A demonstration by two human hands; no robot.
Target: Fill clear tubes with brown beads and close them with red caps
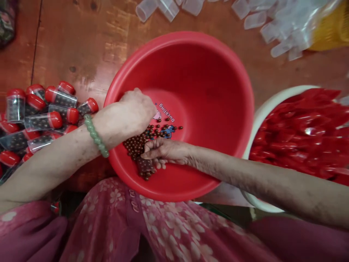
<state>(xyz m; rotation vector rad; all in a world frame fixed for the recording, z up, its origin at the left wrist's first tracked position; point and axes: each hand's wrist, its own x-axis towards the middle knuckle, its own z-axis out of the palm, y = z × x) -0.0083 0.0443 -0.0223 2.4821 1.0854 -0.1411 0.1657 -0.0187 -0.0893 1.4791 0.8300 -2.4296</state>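
Note:
A red plastic basin [218,120] stands in front of me with a heap of small brown balls [136,143] at its lower left. My right hand [166,149] reaches in from the right, its fingers closed around a small clear plastic bottle [145,165] with brown balls in and about it. Over the upper left of the heap hangs my left hand [136,111], a green bead bracelet [95,135] on its wrist. Its fingers curl under and out of sight, so anything inside them is hidden. A few balls lie scattered by the printed picture on the basin floor.
Several filled clear bottles with red caps [43,120] lie piled on the wooden table [81,43] at the left. A white tub [261,112] of red caps [302,138] stands at the right. Clear bottles [255,20] lie at the back, by a yellow basket [331,29].

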